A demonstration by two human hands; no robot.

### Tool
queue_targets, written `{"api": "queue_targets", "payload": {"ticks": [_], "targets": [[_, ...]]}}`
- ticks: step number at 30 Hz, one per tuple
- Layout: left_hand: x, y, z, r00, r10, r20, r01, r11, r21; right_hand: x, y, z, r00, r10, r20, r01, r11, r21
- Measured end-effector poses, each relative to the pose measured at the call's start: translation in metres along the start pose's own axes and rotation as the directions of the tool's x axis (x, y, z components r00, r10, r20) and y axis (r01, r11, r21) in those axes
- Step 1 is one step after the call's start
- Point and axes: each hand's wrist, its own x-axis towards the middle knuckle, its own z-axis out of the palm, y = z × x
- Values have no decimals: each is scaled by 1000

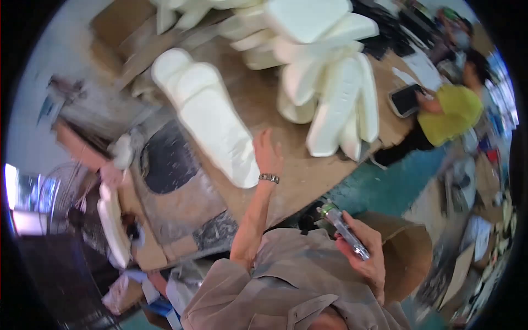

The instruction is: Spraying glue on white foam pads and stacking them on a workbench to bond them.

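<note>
My left hand [268,154], a banded bracelet or watch at its wrist, reaches over the table with its fingers apart. It is at the right edge of a long, pale cream foam-like piece [214,132] with a rounded, stepped far end; whether it touches the piece I cannot tell. Close to my body, my right hand [364,247] is wrapped round a silver cylindrical hand tool [347,234] with a green band near its far end. The tool's exact kind is not clear.
A pile of similar cream pieces [335,99] covers the back right of the brown table [297,187]. A person in a yellow top [448,115] holds a dark-faced tablet-like object [405,100] at the right. Another curved cream piece [114,225] stands at the left. A brown bin [410,253] is beside my right hand.
</note>
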Motion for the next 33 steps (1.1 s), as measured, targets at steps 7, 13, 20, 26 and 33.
{"api": "queue_targets", "payload": {"ticks": [7,13,20,26,33], "targets": [[-17,-90,-120,757,-448,-475,586,787,191,46,-42,5,959,-219,179,222,975,-1],[-28,-149,-114,787,-519,-332,603,761,239,70,-71,27,923,-355,151,366,929,-56],[-22,-144,-116,785,-567,-251,612,772,172,71,-80,35,920,-357,161,372,926,-71],[-26,-154,-111,826,-510,-240,554,813,181,67,-82,37,988,-145,53,147,988,-50],[-30,-166,-104,807,-536,-246,578,801,152,59,-81,45,990,-125,-63,122,991,-53]]}}
